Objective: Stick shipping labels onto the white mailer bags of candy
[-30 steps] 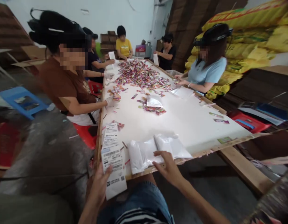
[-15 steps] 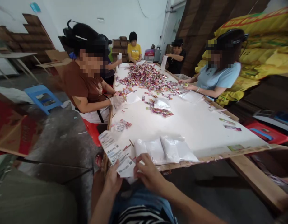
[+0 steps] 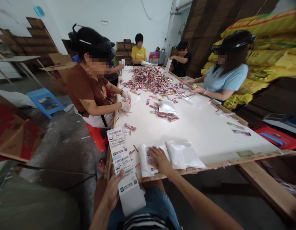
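My left hand [image 3: 112, 191] grips a long strip of printed shipping labels [image 3: 124, 169] that stands up past the table's near corner. My right hand [image 3: 159, 159] lies flat, fingers spread, on a white plastic mailer bag [image 3: 146, 163] at the near edge of the white table [image 3: 198, 127]. A label appears to show under the fingers on that bag. More white mailer bags [image 3: 183, 155] lie just right of my hand.
Several other people sit along both sides of the table. A big heap of colourful small packets [image 3: 150, 80] covers the far half; a smaller bunch with a white bag [image 3: 166, 110] lies mid-table. A blue stool [image 3: 46, 102] and yellow sacks [image 3: 265, 48] stand around.
My right hand has left the label strip and moved onto the white bag on the table. The left hand has raised the strip more upright.
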The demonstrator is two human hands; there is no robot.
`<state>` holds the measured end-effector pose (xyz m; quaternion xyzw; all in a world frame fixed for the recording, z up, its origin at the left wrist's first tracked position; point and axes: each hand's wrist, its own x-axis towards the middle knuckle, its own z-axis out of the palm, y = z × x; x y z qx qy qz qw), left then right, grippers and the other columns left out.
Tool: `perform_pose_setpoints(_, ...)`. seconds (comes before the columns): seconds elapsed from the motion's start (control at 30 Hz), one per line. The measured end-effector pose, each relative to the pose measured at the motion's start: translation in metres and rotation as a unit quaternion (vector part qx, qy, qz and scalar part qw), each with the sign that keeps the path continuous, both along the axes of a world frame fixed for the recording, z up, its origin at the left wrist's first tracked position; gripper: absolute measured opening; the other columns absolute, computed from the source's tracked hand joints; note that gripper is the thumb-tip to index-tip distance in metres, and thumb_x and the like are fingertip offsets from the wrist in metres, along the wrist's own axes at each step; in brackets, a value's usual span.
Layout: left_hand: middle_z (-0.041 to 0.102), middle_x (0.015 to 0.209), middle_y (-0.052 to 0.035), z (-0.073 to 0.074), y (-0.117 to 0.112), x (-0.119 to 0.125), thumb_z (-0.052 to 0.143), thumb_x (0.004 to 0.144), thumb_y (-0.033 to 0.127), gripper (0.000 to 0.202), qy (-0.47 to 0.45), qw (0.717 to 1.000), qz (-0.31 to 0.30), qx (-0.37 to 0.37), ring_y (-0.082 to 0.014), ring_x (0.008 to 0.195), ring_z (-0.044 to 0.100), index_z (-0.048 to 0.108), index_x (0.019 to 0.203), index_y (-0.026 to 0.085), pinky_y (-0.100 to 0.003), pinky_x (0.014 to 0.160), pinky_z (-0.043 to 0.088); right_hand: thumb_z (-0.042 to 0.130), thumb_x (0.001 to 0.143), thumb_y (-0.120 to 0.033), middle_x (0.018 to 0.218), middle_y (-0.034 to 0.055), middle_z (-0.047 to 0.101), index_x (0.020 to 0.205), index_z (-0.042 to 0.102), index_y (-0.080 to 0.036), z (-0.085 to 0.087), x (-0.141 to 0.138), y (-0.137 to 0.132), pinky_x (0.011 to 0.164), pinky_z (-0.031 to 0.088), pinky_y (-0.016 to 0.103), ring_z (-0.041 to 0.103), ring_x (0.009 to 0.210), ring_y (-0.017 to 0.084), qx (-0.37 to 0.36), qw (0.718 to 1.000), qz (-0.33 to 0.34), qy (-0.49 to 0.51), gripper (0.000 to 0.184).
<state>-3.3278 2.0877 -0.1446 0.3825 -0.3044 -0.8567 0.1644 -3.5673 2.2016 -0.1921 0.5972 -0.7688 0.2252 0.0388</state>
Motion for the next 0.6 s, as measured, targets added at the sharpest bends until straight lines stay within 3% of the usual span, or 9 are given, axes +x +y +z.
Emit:
perform_pose_setpoints(0.07, 0.071, 0.104, -0.0177, 0.000, 0.004, -0.002, 0.068, 0.077, 0.031, 0.061, 0.002, 0.999, -0.025, -0.029, -0.0322, 0.102, 0.065, 0.048, 0.131, 0.009, -0.045, 0.087, 0.054, 0.061, 0.078, -0.053, 0.148, 0.0141, 0.033, 0.143, 0.035, -0.018, 0.004, 0.001, 0.005, 0.112, 0.014, 0.057, 0.023, 0.138, 0.033, 0.072, 0.996, 0.045, 0.011, 0.078)
perform_pose_setpoints(0.13, 0.069, 0.110, -0.0167, -0.001, 0.007, -0.006, 0.070, 0.075, 0.034, 0.058, 0.018, 0.994, -0.046, -0.095, -0.0313, 0.106, 0.063, 0.054, 0.125, 0.010, -0.044, 0.093, 0.051, 0.067, 0.068, -0.061, 0.148, 0.0176, 0.030, 0.143, 0.035, -0.016, 0.017, 0.005, 0.004, 0.111, 0.008, 0.063, 0.020, 0.138, 0.038, 0.103, 0.994, 0.027, -0.018, 0.093)
perform_pose_setpoints(0.2, 0.066, 0.117, -0.0154, -0.002, 0.011, -0.012, 0.070, 0.074, 0.038, 0.055, 0.040, 0.983, -0.069, -0.164, -0.0305, 0.110, 0.061, 0.057, 0.121, 0.011, -0.043, 0.097, 0.047, 0.067, 0.071, -0.059, 0.142, 0.0177, 0.040, 0.142, 0.036, -0.017, 0.034, 0.017, 0.002, 0.110, 0.016, 0.061, 0.030, 0.134, 0.036, 0.068, 0.992, 0.006, -0.104, 0.087)
perform_pose_setpoints(0.3, 0.067, 0.117, -0.0131, -0.004, 0.017, -0.019, 0.069, 0.073, 0.038, 0.050, 0.024, 0.965, -0.076, -0.251, -0.0304, 0.115, 0.057, 0.061, 0.116, 0.013, -0.044, 0.102, 0.043, 0.057, 0.087, -0.042, 0.118, 0.0096, 0.061, 0.138, 0.037, -0.022, 0.061, 0.049, 0.003, 0.099, 0.041, 0.042, 0.055, 0.111, 0.022, -0.059, 0.962, 0.057, -0.261, 0.058)
perform_pose_setpoints(0.37, 0.070, 0.110, -0.0117, -0.006, 0.020, -0.021, 0.070, 0.072, 0.034, 0.045, -0.012, 0.950, -0.064, -0.305, -0.0309, 0.116, 0.056, 0.064, 0.112, 0.015, -0.045, 0.104, 0.041, 0.048, 0.092, -0.031, 0.101, 0.0055, 0.065, 0.123, 0.049, -0.023, 0.076, 0.068, 0.009, 0.088, 0.047, 0.032, 0.060, 0.097, 0.017, -0.144, 0.936, 0.089, -0.309, 0.032)
perform_pose_setpoints(0.43, 0.072, 0.106, -0.0105, -0.007, 0.021, -0.020, 0.072, 0.069, 0.029, 0.040, -0.045, 0.939, -0.057, -0.337, -0.0309, 0.115, 0.056, 0.068, 0.108, 0.017, -0.045, 0.106, 0.038, 0.042, 0.094, -0.026, 0.096, 0.0051, 0.065, 0.116, 0.051, -0.022, 0.088, 0.079, 0.016, 0.087, 0.047, 0.031, 0.061, 0.094, 0.016, -0.191, 0.922, 0.086, -0.326, 0.023)
perform_pose_setpoints(0.53, 0.071, 0.107, -0.0097, -0.008, 0.022, -0.014, 0.078, 0.061, 0.022, 0.039, -0.059, 0.948, -0.047, -0.310, -0.0308, 0.118, 0.054, 0.071, 0.099, 0.018, -0.043, 0.110, 0.033, 0.051, 0.091, -0.025, 0.104, 0.0058, 0.065, 0.126, 0.046, -0.022, 0.093, 0.081, 0.025, 0.089, 0.046, 0.032, 0.060, 0.098, 0.017, -0.162, 0.929, 0.099, -0.316, 0.036)
perform_pose_setpoints(0.6, 0.070, 0.110, -0.0100, -0.004, 0.023, -0.013, 0.081, 0.057, 0.021, 0.042, -0.020, 0.973, -0.032, -0.226, -0.0306, 0.124, 0.050, 0.070, 0.098, 0.017, -0.041, 0.110, 0.034, 0.053, 0.090, -0.024, 0.102, 0.0045, 0.065, 0.114, 0.056, -0.023, 0.089, 0.080, 0.028, 0.086, 0.046, 0.030, 0.059, 0.096, 0.016, -0.136, 0.945, 0.108, -0.276, 0.024)
